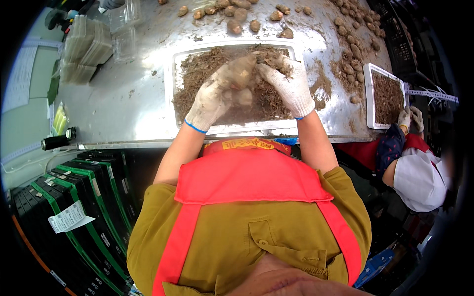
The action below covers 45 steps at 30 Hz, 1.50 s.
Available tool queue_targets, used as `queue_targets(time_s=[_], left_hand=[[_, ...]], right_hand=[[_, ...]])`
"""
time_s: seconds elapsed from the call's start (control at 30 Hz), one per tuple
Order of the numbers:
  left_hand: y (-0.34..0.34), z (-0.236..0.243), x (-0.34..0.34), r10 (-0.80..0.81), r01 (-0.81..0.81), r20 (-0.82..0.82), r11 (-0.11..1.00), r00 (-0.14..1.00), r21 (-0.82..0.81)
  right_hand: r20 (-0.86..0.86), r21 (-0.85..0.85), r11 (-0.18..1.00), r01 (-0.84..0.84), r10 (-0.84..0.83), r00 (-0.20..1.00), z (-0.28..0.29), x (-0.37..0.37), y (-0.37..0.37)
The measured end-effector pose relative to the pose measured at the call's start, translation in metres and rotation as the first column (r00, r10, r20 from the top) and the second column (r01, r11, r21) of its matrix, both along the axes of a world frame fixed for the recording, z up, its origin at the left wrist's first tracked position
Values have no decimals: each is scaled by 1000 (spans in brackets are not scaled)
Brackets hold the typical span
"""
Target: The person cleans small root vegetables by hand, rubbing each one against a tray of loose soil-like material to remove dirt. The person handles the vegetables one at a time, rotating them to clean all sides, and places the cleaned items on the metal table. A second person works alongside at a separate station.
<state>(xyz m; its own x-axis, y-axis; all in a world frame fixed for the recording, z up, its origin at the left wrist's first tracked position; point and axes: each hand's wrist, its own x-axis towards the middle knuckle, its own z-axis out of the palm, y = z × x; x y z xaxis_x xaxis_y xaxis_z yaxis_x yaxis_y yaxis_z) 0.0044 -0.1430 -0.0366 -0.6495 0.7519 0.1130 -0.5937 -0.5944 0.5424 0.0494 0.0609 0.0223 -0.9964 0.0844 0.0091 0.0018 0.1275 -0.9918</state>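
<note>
A brown tuber that looks like a taro [240, 70] is in my left hand [210, 101], whose gloved fingers are closed round it over the tray. My right hand [291, 89], also in a white knitted glove, is closed at the taro's far tip. Brown fibrous bits lie at its fingers, and what they pinch is hidden. Below both hands is a white rectangular tray [169, 93] strewn with brown root fibres and peelings [197, 64]. A paler, blurred lump [243, 97] shows in the tray under the taro.
Several loose taros [236, 14] lie along the far side of the metal table [123, 98], with more heaped [353, 49] at right. Clear plastic boxes [84, 42] are stacked at left. A co-worker's gloved hands [411, 118] are at another white tray [369, 98]. Black-and-green crates [89, 197] stand lower left.
</note>
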Motion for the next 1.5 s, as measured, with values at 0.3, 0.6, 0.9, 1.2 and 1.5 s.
queue_targets(time_s=[0.3,0.6,0.9,1.2,1.5], left_hand=[[4,37,13,-89,-703,-859,534,505,-469],[12,22,21,136,-90,96,919,986,-383],[3,3,14,80,-14,168,931,982,-365],[11,33,14,190,-327,-302,792,934,-516],[3,47,16,-134,-786,-878,399,459,-472]], right_hand=[[-199,587,806,71,60,978,6,-4,6],[-264,511,846,154,-17,964,5,-6,7],[-120,233,972,2,26,992,-2,-1,13],[-120,291,957,-15,52,991,1,3,15],[-89,536,844,-12,71,993,-13,-2,22]])
